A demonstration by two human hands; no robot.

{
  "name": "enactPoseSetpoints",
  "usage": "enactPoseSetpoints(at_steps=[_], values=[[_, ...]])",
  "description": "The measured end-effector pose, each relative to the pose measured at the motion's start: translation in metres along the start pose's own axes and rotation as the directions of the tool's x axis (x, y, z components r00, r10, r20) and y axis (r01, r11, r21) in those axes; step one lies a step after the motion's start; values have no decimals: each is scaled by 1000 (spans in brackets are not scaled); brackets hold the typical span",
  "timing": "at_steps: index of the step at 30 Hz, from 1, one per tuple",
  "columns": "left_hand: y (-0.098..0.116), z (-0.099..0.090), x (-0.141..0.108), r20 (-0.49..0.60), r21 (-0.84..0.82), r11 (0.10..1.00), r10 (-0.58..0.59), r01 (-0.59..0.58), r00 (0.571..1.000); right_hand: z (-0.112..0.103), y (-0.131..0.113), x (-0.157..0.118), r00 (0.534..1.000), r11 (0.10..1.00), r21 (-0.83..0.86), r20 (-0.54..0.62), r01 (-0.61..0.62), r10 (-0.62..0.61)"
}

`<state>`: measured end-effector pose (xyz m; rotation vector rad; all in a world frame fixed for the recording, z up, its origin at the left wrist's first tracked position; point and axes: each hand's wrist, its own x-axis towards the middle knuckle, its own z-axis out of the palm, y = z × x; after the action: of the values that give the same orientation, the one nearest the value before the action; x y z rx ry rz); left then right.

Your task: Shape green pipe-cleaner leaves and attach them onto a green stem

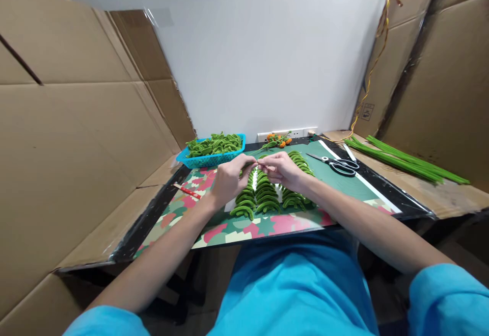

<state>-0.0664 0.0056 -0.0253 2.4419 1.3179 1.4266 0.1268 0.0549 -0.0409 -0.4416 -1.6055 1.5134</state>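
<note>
My left hand (231, 177) and my right hand (281, 169) meet above the table, fingertips pinched close together. Between them is a short green pipe cleaner (249, 164), mostly covered by the fingers. Beneath the hands lie three rows of curved green pipe-cleaner pieces, with the left row (243, 202), the middle row (267, 193) and the right row (300, 162) side by side. My wrists and fingers hide parts of these rows.
A blue basket (208, 160) of bent green pieces stands at the back left. Orange flowers (280, 140) lie near a power strip (298, 133). Scissors (338, 163) rest at right, beside long green pipe cleaners (401, 161). A red-handled tool (187, 190) lies left. Cardboard walls (76, 137) flank the table.
</note>
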Motion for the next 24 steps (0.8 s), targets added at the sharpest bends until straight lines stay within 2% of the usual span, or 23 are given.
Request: enactPoseSetpoints(at_steps=[2,4,5,7,8,10,12,14,17,19,21,22,24], values=[[0,0,0,-8,38,999,18,-18,1000,-5,-1,0,998,996,-65,-13,56,-56],[0,2,1,-6,-44,996,-71,71,997,-11,-2,-2,971,932,-289,-31,219,-238],[-1,3,2,23,-132,980,-145,147,989,-14,-2,-3,935,842,-438,-3,317,-353],[-2,6,5,137,-328,889,-290,320,947,-18,-1,-6,845,583,-671,125,458,-520],[-2,6,6,201,-402,826,-340,394,919,-19,0,-7,815,480,-728,186,490,-549],[-2,6,9,301,-480,725,-392,494,869,-22,2,-8,788,347,-790,258,505,-559],[0,5,11,358,-494,681,-408,541,840,-23,4,-9,784,276,-828,276,488,-556],[2,3,13,403,-506,641,-416,577,815,-25,5,-9,788,245,-847,279,471,-548],[3,1,13,427,-521,609,-419,597,801,-25,4,-8,790,276,-835,269,477,-551],[2,1,12,407,-533,629,-396,566,823,-22,2,-7,795,361,-801,220,478,-565],[1,1,11,340,-511,710,-351,485,872,-17,-1,-5,825,505,-747,103,433,-555],[0,0,10,286,-464,780,-316,419,905,-15,-2,-3,856,605,-695,29,389,-517],[0,-3,9,178,-278,932,-186,231,966,-13,-4,1,938,831,-502,-97,242,-332]])
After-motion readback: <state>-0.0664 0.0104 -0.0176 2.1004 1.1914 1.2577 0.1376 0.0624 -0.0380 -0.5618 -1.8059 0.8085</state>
